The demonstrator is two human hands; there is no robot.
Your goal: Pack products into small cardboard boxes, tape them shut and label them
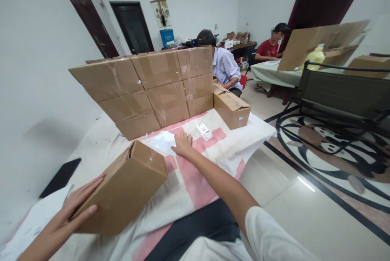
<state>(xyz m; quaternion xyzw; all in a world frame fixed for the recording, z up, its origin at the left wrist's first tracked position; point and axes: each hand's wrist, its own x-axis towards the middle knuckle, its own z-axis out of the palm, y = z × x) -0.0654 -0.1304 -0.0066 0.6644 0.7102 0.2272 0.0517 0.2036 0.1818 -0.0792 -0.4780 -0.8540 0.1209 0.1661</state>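
My left hand (74,208) holds a closed brown cardboard box (128,192) by its near left end, fingers along the upper side and thumb on the face towards me. The box is tilted on the cloth-covered table. My right hand (183,145) rests palm down further forward, thumb and fingers apart, at the right edge of a white sheet with a fine printed pattern (163,142). What lies under its fingertips is hidden. Just right of that hand sits a small white device (204,132), its kind unclear.
A wall of stacked cardboard boxes (164,86) lines the table's far side, with another box (233,106) at its right end. A dark flat object (60,176) lies at left. Two other people sit beyond; a green folding chair (344,90) stands on the right.
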